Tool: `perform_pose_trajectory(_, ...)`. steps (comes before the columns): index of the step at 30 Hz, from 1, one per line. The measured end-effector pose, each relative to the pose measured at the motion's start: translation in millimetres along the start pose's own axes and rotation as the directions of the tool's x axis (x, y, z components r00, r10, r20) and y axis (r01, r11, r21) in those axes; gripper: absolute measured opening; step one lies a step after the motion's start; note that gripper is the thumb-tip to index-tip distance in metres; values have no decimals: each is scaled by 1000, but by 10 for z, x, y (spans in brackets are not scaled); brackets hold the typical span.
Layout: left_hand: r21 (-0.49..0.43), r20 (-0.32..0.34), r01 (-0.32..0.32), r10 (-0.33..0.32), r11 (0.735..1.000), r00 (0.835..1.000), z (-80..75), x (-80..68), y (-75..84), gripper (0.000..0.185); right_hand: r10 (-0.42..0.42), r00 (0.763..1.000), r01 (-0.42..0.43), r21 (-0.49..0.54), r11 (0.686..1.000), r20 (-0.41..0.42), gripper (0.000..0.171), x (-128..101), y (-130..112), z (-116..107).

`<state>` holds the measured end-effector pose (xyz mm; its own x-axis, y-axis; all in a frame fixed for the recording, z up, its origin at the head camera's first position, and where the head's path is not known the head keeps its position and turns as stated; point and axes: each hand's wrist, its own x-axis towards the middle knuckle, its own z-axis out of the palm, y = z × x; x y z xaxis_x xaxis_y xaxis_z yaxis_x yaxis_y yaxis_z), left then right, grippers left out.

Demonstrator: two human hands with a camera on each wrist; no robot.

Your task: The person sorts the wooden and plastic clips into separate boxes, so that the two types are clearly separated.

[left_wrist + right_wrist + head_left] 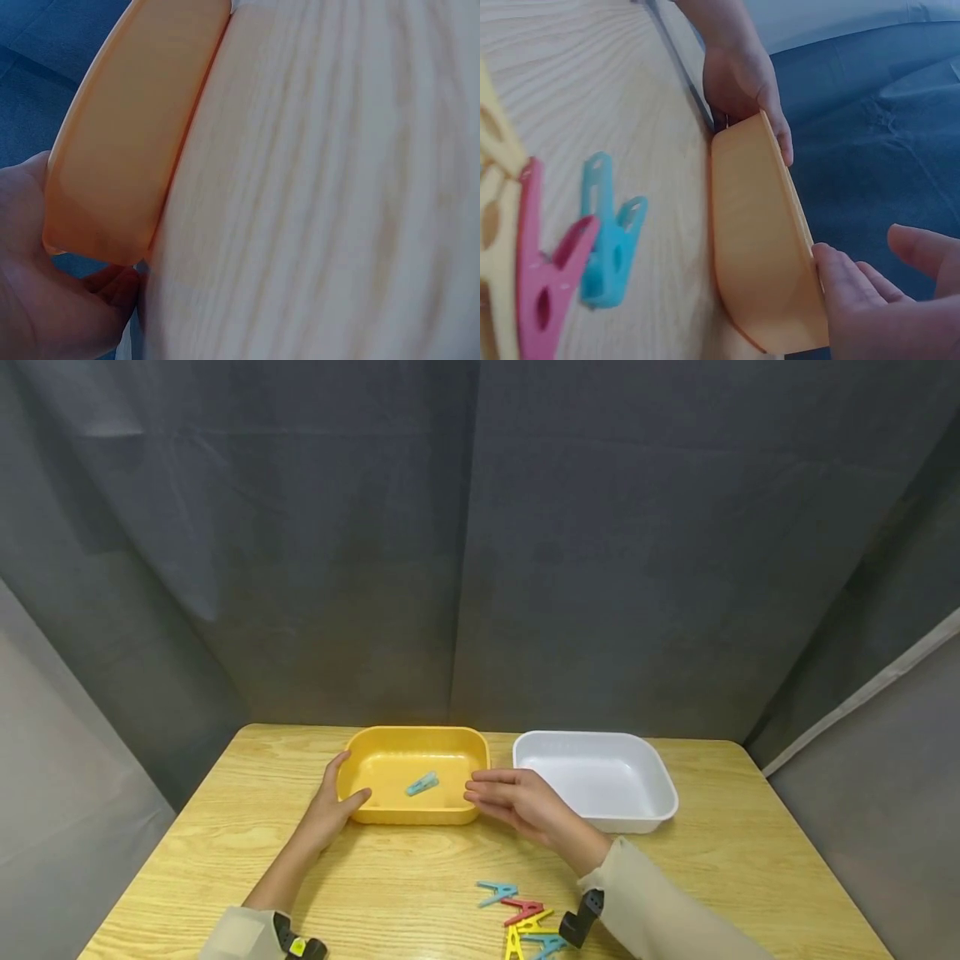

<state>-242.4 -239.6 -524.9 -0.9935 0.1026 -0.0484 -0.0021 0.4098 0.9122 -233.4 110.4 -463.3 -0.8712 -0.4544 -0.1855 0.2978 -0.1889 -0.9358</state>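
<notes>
Between the two hands on the pale wooden table [420, 877] sits a yellow rectangular plastic tub [390, 758]. The left hand [330, 806] grips the tub's left end, its thumb hooked over the rim and its fingers wrapped against the outer wall; the left wrist view shows the tub's wall pressed into the palm. The right hand [517, 800] lies at the tub's right end with fingers straight and loosely spread, their tips touching the rim or just beside it; the right wrist view shows them against the near corner. Inside the tub, between the two sets of fingertips, lies a light blue plastic clothespin [422, 784]. Just beyond the back of the right hand stands a white rectangular plastic tub [600, 772]. Nearer the person, below the right wrist, a small heap of blue, red and yellow clothespins [525, 920] rests on the wood.
</notes>
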Motion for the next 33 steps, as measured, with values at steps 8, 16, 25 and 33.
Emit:
perform_pose_trajectory(8, 9, -11, 2, -2, 1000, 1000, 5, 4, 13, 86, -10, 1000, 10, 16, 1000, -18, 48, -148, 71, -83)
perform_pose_trajectory(16, 2, -14, 5, -5, 1000, 1000, 7, 11, 16, 83, -40, 998, 43, -71, 997, 44, 52, -277, 201, -185)
perform_pose_trajectory(25, -3, -12, -3, 3, 1000, 1000, 13, 15, 23, 85, 5, 999, 2, -145, 989, 49, 56, -418, 350, -222)
perform_pose_trajectory(33, -20, -2, -7, 7, 1000, 1000, 16, -7, 34, 86, -6, 997, 21, -186, 982, 83, 48, -515, 457, -243)
